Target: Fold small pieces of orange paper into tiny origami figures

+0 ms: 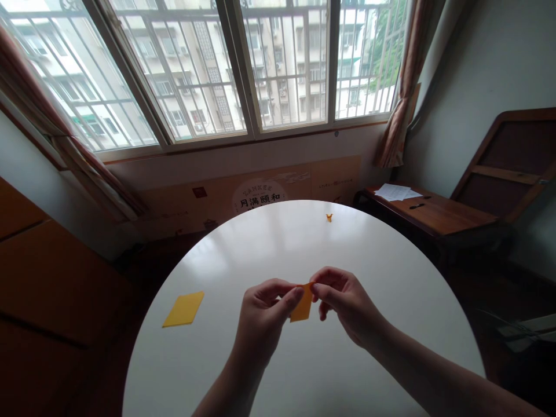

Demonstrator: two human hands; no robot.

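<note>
Above the round white table (pixel 304 243) both my hands pinch one small folded piece of orange paper (pixel 302 306). My left hand (pixel 264 315) grips its left upper edge between thumb and fingers. My right hand (pixel 343 301) pinches the upper right corner, fingers curled. The paper hangs down between them, a little above the tabletop. A yellow-orange sheet stack (pixel 184 308) lies flat on the table to the left of my hands. A tiny folded orange paper figure (pixel 329 217) stands near the table's far edge.
A barred window (pixel 243 63) with curtains fills the far wall, with cardboard (pixel 260 194) leaning below it. A dark wooden side table (pixel 430 214) with white papers (pixel 394 191) stands at the right, a wooden board behind it. Brown furniture sits at the left.
</note>
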